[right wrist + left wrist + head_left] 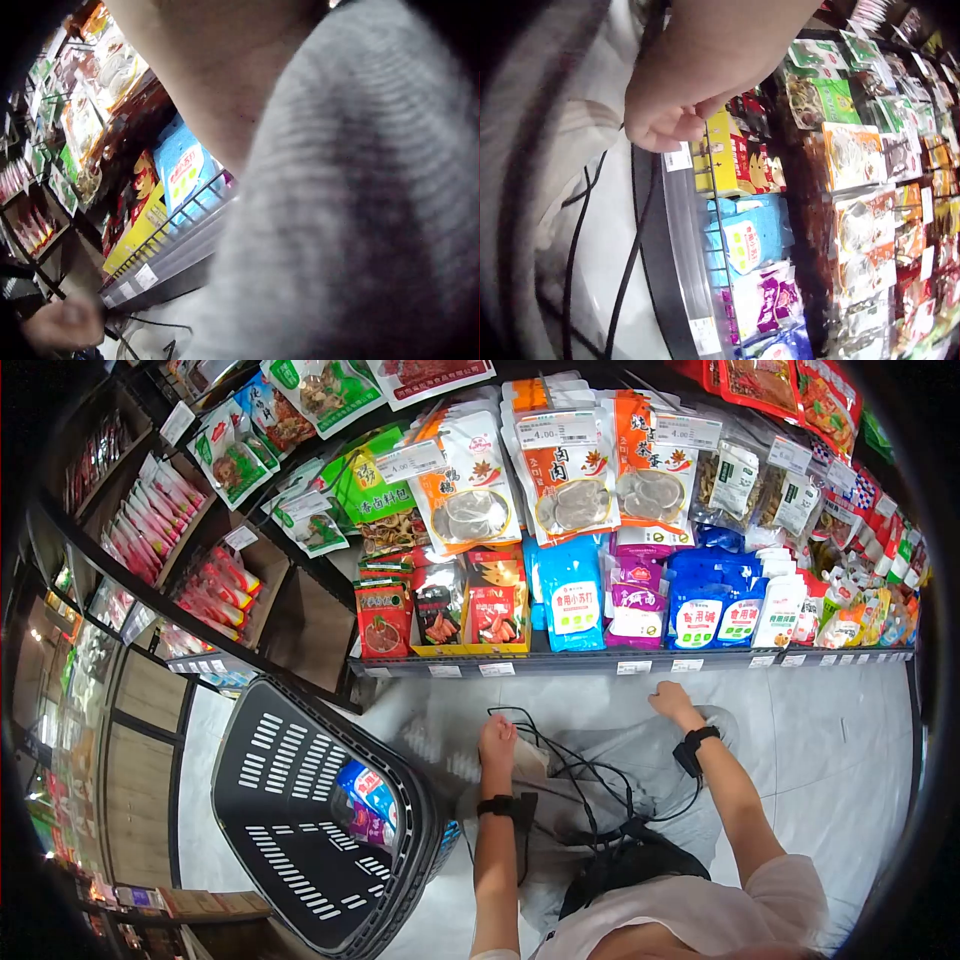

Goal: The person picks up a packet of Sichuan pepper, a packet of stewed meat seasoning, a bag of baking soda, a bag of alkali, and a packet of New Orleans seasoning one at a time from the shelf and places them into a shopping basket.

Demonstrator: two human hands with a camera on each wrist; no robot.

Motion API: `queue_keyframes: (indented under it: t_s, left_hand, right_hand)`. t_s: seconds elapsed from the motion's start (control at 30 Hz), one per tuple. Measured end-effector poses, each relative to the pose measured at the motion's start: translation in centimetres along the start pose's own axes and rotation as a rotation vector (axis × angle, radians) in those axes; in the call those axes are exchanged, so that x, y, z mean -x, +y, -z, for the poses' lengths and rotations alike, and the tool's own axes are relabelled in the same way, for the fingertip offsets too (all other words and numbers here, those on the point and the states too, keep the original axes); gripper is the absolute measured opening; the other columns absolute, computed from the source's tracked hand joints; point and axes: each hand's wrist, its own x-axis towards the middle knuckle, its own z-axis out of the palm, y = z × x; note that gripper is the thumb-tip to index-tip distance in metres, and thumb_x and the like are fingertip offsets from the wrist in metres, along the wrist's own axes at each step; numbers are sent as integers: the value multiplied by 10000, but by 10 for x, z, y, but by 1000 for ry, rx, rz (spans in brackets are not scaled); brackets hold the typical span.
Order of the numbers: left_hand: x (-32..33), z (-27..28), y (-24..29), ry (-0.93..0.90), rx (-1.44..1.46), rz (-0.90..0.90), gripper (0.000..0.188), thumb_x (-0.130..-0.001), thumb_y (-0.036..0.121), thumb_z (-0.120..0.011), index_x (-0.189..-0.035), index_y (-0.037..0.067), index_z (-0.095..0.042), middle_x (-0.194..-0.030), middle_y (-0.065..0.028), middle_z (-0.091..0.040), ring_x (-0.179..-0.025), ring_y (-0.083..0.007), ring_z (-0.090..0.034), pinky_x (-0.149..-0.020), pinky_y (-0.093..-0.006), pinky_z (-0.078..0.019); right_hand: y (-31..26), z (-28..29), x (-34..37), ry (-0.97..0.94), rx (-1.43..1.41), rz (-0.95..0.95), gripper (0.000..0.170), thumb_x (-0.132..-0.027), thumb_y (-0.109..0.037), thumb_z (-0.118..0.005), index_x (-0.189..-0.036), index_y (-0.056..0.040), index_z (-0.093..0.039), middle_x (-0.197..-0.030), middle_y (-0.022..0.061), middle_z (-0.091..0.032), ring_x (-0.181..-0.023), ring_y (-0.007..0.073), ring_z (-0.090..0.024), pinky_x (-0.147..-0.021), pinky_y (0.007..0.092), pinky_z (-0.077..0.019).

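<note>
My left hand (497,740) is above the left knee, with its fingers loosely bent and nothing in them. In the left wrist view the same hand (667,112) overlaps the shelf edge beside a yellow display box (714,157). My right hand (674,702) is above the other knee, just short of the shelf front, also without anything in it. Light-blue baking soda packets (573,590) stand on the bottom shelf between purple packets (636,595) and a yellow box of red packets (497,600). Dark-blue packets (700,605) are farther right.
A black shopping basket (300,760) stands at my left, with a blue packet (370,790) and a purple packet (368,823) inside. Seasoning pouches (465,490) hang above the bottom shelf. A low wire rail (718,210) runs along the shelf front. Black cables (590,780) cross my lap.
</note>
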Motion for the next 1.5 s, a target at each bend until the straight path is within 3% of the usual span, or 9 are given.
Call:
queue_keyframes:
  t_s: [0.27, 0.57, 0.63, 0.73, 0.87, 1.0, 1.3, 1.4, 1.5]
  left_hand:
    - [-32, -102, 63, -54, -26, -276, 203, -799, 133, -562, -952, 18, -496, -855, -60, -527, -791, -163, -538, -761, -292, -460]
    - [-111, -124, 72, -106, -95, -482, 190, -842, 33, -493, -1012, -50, -480, -935, -116, -549, -860, -180, -570, -720, -247, -475]
    - [-119, -134, 72, -81, -53, -537, 206, -846, 34, -477, -1025, -66, -487, -922, -115, -560, -868, -201, -568, -717, -261, -470]
    - [-131, -138, 81, -19, -535, -575, 229, -800, 16, -468, -1013, -64, -493, -929, -113, -551, -850, -174, -563, -706, -245, -462]
    - [-165, -126, 61, 87, -849, -937, 281, -732, -3, -506, -1006, -62, -500, -875, -96, -565, -724, -156, -546, -611, -259, -449]
    - [-154, -127, 69, 43, -1019, -873, 185, -682, 2, -544, -862, -37, -553, -790, -91, -554, -673, -181, -523, -587, -304, -421]
    - [-133, -133, 68, -8, -1044, -1007, 128, -726, 48, -603, -812, -33, -555, -736, -84, -499, -661, -177, -496, -562, -289, -396]
    - [-137, -133, 62, -71, -796, -1020, 140, -748, 40, -598, -838, -47, -535, -758, -87, -495, -681, -166, -501, -573, -280, -403]
    - [-120, -137, 71, -70, -1007, -1038, 151, -768, 21, -584, -882, -58, -524, -792, -79, -520, -712, -157, -517, -604, -266, -422]
  right_hand:
    - [-126, 14, -65, 11, -352, 467, 257, -747, -253, -560, -736, 2, -596, -723, 190, -601, -698, 340, -588, -638, 409, -454]
    - [-266, 55, -137, 362, -406, 659, 234, -767, -94, -523, -969, 23, -526, -978, 233, -543, -872, 384, -548, -752, 428, -451]
    - [-276, 51, -147, 388, -389, 681, 285, -763, -70, -516, -1029, 29, -489, -1060, 248, -485, -892, 406, -532, -768, 435, -450]
    - [-286, 43, -154, 378, -360, 641, 407, -748, -58, -526, -1130, 25, -412, -1133, 278, -401, -899, 446, -513, -778, 445, -452]
    - [-289, 30, -165, 381, -366, 582, 446, -740, -67, -537, -1146, 16, -371, -1095, 297, -396, -894, 459, -508, -764, 459, -455]
    - [-292, 35, -159, 424, -396, 550, 401, -745, -49, -554, -1102, 23, -388, -1012, 295, -450, -870, 451, -507, -768, 442, -446]
    - [-283, 44, -167, 454, -408, 607, 187, -745, -29, -571, -924, -4, -521, -903, 220, -522, -814, 390, -529, -694, 428, -442]
    - [-280, 46, -164, 556, -414, 654, 98, -748, -34, -563, -843, -12, -573, -874, 201, -533, -805, 378, -536, -688, 423, -449]
    - [-278, 47, -153, 610, -431, 679, 72, -743, -33, -555, -796, -7, -595, -871, 182, -544, -792, 361, -545, -686, 413, -452]
